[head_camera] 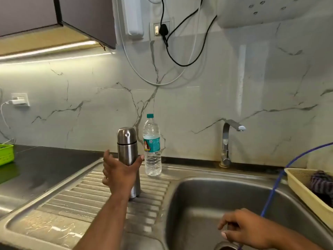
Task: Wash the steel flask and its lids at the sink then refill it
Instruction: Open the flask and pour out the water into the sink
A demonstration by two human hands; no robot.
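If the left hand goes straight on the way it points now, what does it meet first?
The steel flask, upright on the drainboard just beyond the open left hand; they may already touch, since depth is unclear.

The left forearm (pixel 104 213), left of the sink (pixel 207 199), is bare along its whole visible length, long and lean, narrowing toward the wrist. The left hand (pixel 119 171), beyond the sink's left rim, is bare too, with slim fingers and a short-cut left thumbnail (pixel 142 157) (the clearest nail in view). The right forearm (pixel 288 240), at the sink's near right corner, shows only a short bare stretch. The right hand (pixel 241 224), over the sink, is bare and slightly blurred; what seems to be its right thumbnail (pixel 224 235) looks short as well.
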